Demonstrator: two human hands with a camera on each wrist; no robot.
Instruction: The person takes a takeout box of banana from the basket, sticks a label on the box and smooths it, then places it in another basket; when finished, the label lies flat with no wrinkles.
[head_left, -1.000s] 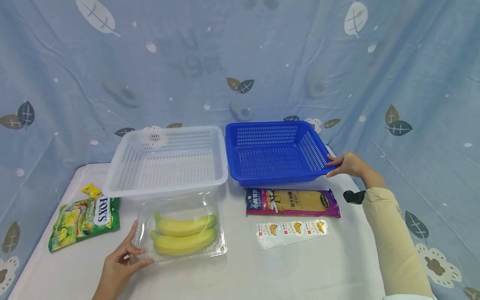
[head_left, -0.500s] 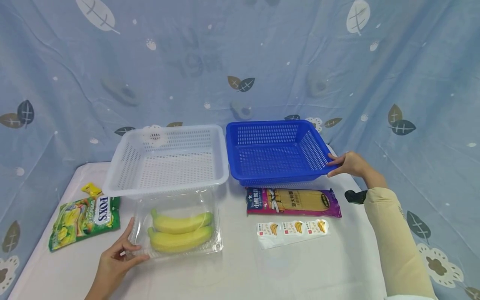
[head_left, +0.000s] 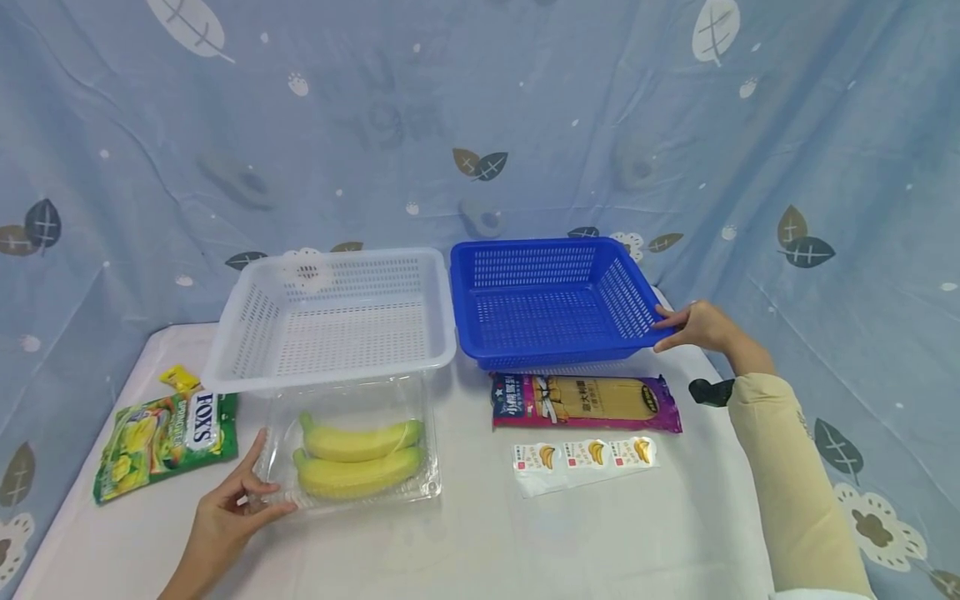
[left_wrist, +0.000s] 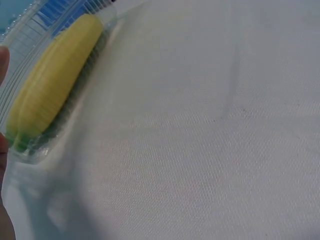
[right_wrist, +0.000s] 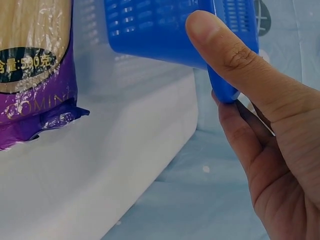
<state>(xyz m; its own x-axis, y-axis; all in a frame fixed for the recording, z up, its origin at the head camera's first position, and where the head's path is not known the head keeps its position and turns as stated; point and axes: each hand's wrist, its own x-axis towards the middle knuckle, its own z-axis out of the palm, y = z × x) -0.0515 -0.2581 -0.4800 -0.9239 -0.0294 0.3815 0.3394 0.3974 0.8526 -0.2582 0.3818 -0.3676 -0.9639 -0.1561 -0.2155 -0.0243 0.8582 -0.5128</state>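
Note:
My left hand (head_left: 228,508) grips the left edge of a clear plastic box (head_left: 431,487) with its thumb at the near side. Inside the box lie two yellow bananas (head_left: 360,473), side by side; the left wrist view shows them through the clear wall. My right hand (head_left: 705,327) pinches the near right corner of a blue plastic basket (head_left: 555,358), with nothing inside it. In the right wrist view the thumb lies on top of the blue rim (right_wrist: 223,90) and fingers press from below. To the left stands a white perforated basket (head_left: 330,383), also holding nothing.
A purple pack of spaghetti (head_left: 585,402) lies in front of the blue basket. Nearer is a strip of banana stickers (head_left: 585,457). At the left are a green FOX'S candy bag (head_left: 167,446) and a small yellow wrapped candy (head_left: 180,379). Patterned blue curtains (head_left: 390,125) surround the white table.
The left hand and the clear box with the bananas have shifted slightly left and away from me. The right hand stays on the blue basket, which shows no clear movement.

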